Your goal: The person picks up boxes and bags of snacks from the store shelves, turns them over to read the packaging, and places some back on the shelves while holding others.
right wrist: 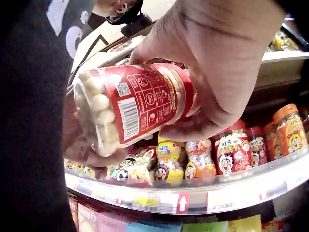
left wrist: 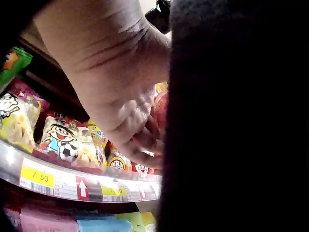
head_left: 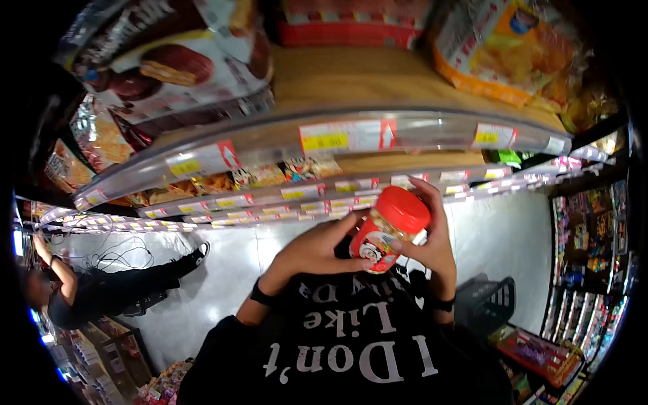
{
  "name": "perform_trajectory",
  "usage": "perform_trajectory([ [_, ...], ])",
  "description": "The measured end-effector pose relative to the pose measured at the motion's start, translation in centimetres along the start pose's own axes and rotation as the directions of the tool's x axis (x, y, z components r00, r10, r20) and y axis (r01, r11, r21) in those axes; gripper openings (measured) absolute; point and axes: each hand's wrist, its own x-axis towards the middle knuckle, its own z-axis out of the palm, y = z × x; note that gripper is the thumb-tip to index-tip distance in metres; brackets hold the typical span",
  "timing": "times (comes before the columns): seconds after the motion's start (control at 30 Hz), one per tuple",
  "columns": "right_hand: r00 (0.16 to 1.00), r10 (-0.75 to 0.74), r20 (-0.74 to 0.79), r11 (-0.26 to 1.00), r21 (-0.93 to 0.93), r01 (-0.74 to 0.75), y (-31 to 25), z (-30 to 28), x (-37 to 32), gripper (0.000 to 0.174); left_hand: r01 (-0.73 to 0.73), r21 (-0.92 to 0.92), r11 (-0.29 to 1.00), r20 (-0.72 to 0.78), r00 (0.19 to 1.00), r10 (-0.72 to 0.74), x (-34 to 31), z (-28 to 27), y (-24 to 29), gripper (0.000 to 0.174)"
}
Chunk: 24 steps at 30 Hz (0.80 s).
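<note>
A clear plastic jar [head_left: 381, 239] of small round cream-coloured balls, with a red screw lid [head_left: 403, 208] and a red cartoon label, is held tilted in front of the chest. My right hand [head_left: 435, 236] grips it around the lid end, thumb across the front. From the other side my left hand [head_left: 317, 246] holds the lower part. In the right wrist view the jar's barcode label [right wrist: 140, 104] faces the camera, and the left fingers show behind its base. Dark cloth covers much of the left wrist view, leaving only a sliver of the jar beside the left hand [left wrist: 120, 106].
Price-tagged shelf edges [head_left: 344, 135] curve across just beyond the hands. Bagged snacks [left wrist: 63, 137] and several similar jars [right wrist: 231, 150] line a shelf. A dark shopping basket [head_left: 486, 300] stands on the floor at right. Another person [head_left: 115, 290] is in the aisle at left.
</note>
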Motion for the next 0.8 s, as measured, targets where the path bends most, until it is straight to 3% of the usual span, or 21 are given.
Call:
perform_trajectory([
  [0.1,0.980,-0.006,-0.198,0.998,-0.055,-0.005,-0.7,-1.6,0.1,0.100,0.161,0.186,0.969,-0.088,0.985,-0.147,0.0,-0.4,0.7,0.075],
  [0.13,0.952,-0.087,-0.292,0.993,-0.105,0.058,0.3,-2.9,0.3,0.098,0.103,0.217,0.971,-0.144,0.987,-0.073,0.0,-0.4,0.6,0.068],
  [0.23,0.810,-0.271,-0.520,0.943,-0.311,0.116,1.8,-5.8,1.5,0.088,0.123,0.125,0.985,-0.195,0.976,-0.098,-0.6,-1.1,0.2,0.055],
  [0.33,0.714,-0.410,-0.567,0.894,-0.406,0.191,2.6,-7.2,3.5,0.087,0.104,0.076,0.992,-0.225,0.971,-0.085,-1.6,-1.7,-0.5,0.047],
  [0.4,0.614,-0.536,-0.580,0.803,-0.575,0.158,3.7,-7.7,4.9,0.086,0.102,0.077,0.992,-0.240,0.967,-0.081,-2.1,-1.9,-0.6,0.047],
  [0.5,0.607,-0.551,-0.572,0.800,-0.569,0.190,5.5,-8.3,6.7,0.084,0.127,0.071,0.989,-0.240,0.965,-0.106,-3.1,-2.2,-1.0,0.044],
  [0.57,0.601,-0.534,-0.594,0.819,-0.540,0.194,6.8,-8.7,8.0,0.081,0.066,0.087,0.994,-0.272,0.961,-0.040,-3.3,-2.2,-2.0,0.043],
  [0.67,0.657,-0.498,-0.565,0.829,-0.534,0.169,8.4,-9.7,9.4,0.076,0.101,0.066,0.993,-0.282,0.956,-0.079,-3.7,-2.2,-2.6,0.044],
  [0.77,0.648,-0.476,-0.594,0.863,-0.460,0.212,7.3,-8.7,10.2,0.075,0.109,0.049,0.993,-0.306,0.948,-0.089,-3.7,-2.1,-2.4,0.045],
  [0.8,0.617,-0.527,-0.585,0.822,-0.535,0.194,7.4,-8.6,10.4,0.078,0.141,0.034,0.989,-0.287,0.950,-0.125,-3.8,-2.1,-2.0,0.041],
])
